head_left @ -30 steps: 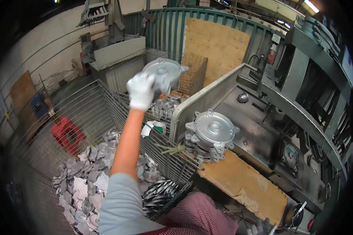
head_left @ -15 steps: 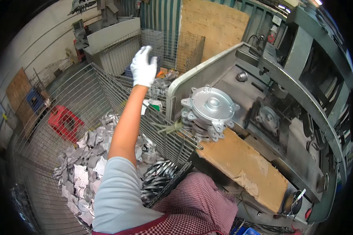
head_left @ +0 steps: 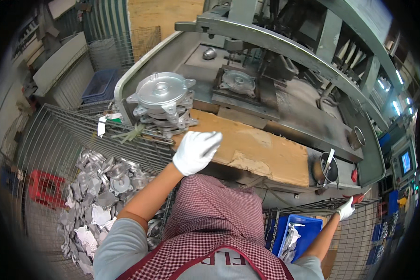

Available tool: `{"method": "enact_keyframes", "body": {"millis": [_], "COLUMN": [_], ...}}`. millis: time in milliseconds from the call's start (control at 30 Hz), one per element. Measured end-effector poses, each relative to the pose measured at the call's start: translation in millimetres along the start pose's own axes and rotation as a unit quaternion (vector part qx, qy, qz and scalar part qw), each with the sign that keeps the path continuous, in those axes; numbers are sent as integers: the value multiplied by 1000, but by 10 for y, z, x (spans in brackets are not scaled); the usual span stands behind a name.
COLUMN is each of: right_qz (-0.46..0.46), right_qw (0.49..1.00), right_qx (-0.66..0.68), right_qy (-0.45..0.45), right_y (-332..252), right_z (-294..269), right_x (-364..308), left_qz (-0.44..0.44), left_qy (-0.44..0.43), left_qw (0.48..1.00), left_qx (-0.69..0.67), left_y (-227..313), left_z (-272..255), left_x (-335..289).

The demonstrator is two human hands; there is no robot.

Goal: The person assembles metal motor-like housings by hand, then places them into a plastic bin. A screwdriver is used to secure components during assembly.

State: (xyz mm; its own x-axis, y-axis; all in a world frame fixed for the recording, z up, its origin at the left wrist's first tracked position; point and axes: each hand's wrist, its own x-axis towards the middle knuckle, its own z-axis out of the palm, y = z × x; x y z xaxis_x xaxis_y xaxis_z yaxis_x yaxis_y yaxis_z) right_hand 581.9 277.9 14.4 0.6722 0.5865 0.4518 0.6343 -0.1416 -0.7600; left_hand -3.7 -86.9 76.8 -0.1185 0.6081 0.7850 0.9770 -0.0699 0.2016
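Note:
My left hand [head_left: 197,152], in a white glove, hovers by the near edge of the cardboard-covered ledge, before my apron. Its fingers stretch loosely to the right, and nothing shows in them. To its upper left stands a stack of round silver metal castings with lugs [head_left: 162,91], a flat-faced one on top. Far to the right, my gloved right hand [head_left: 346,209] is closed around a red-handled tool [head_left: 358,198] with a thin pale tip, above a wire basket's rim. The tool's exact kind is too small to tell.
Another casting [head_left: 238,83] sits in the machine's fixture, under a heavy grey frame. A wire cage [head_left: 102,114] at left holds many castings [head_left: 95,186]. A dark pot [head_left: 325,168] stands at the ledge's right end. Below it, a blue bin [head_left: 308,227] contains metal pieces.
The view has swung right. My left hand has come down from beyond the wire cage to the ledge's near edge. My right hand, out of view before, now shows with the red-handled tool.

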Motion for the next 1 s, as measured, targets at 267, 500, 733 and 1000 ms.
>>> {"method": "enact_keyframes", "body": {"millis": [267, 500, 733, 1000], "right_qz": [-232, -412, -374, -240], "right_qw": [807, 705, 758, 858], "right_qx": [151, -40, -33, 232], "right_qy": [-522, -576, -534, -390], "right_y": [-2329, -3883, -3501, -1438], "right_z": [-382, 348, 181, -56], "right_x": [-2295, -3307, -2885, -916], "left_qz": [-276, -274, -285, -58], "left_qy": [-194, -158, -153, 17], "left_qw": [941, 948, 946, 998], "left_qx": [26, 39, 23, -13], "left_y": [-390, -382, -391, -31], "left_z": [861, 924, 935, -13], "left_x": [-218, -202, -186, -184]}}
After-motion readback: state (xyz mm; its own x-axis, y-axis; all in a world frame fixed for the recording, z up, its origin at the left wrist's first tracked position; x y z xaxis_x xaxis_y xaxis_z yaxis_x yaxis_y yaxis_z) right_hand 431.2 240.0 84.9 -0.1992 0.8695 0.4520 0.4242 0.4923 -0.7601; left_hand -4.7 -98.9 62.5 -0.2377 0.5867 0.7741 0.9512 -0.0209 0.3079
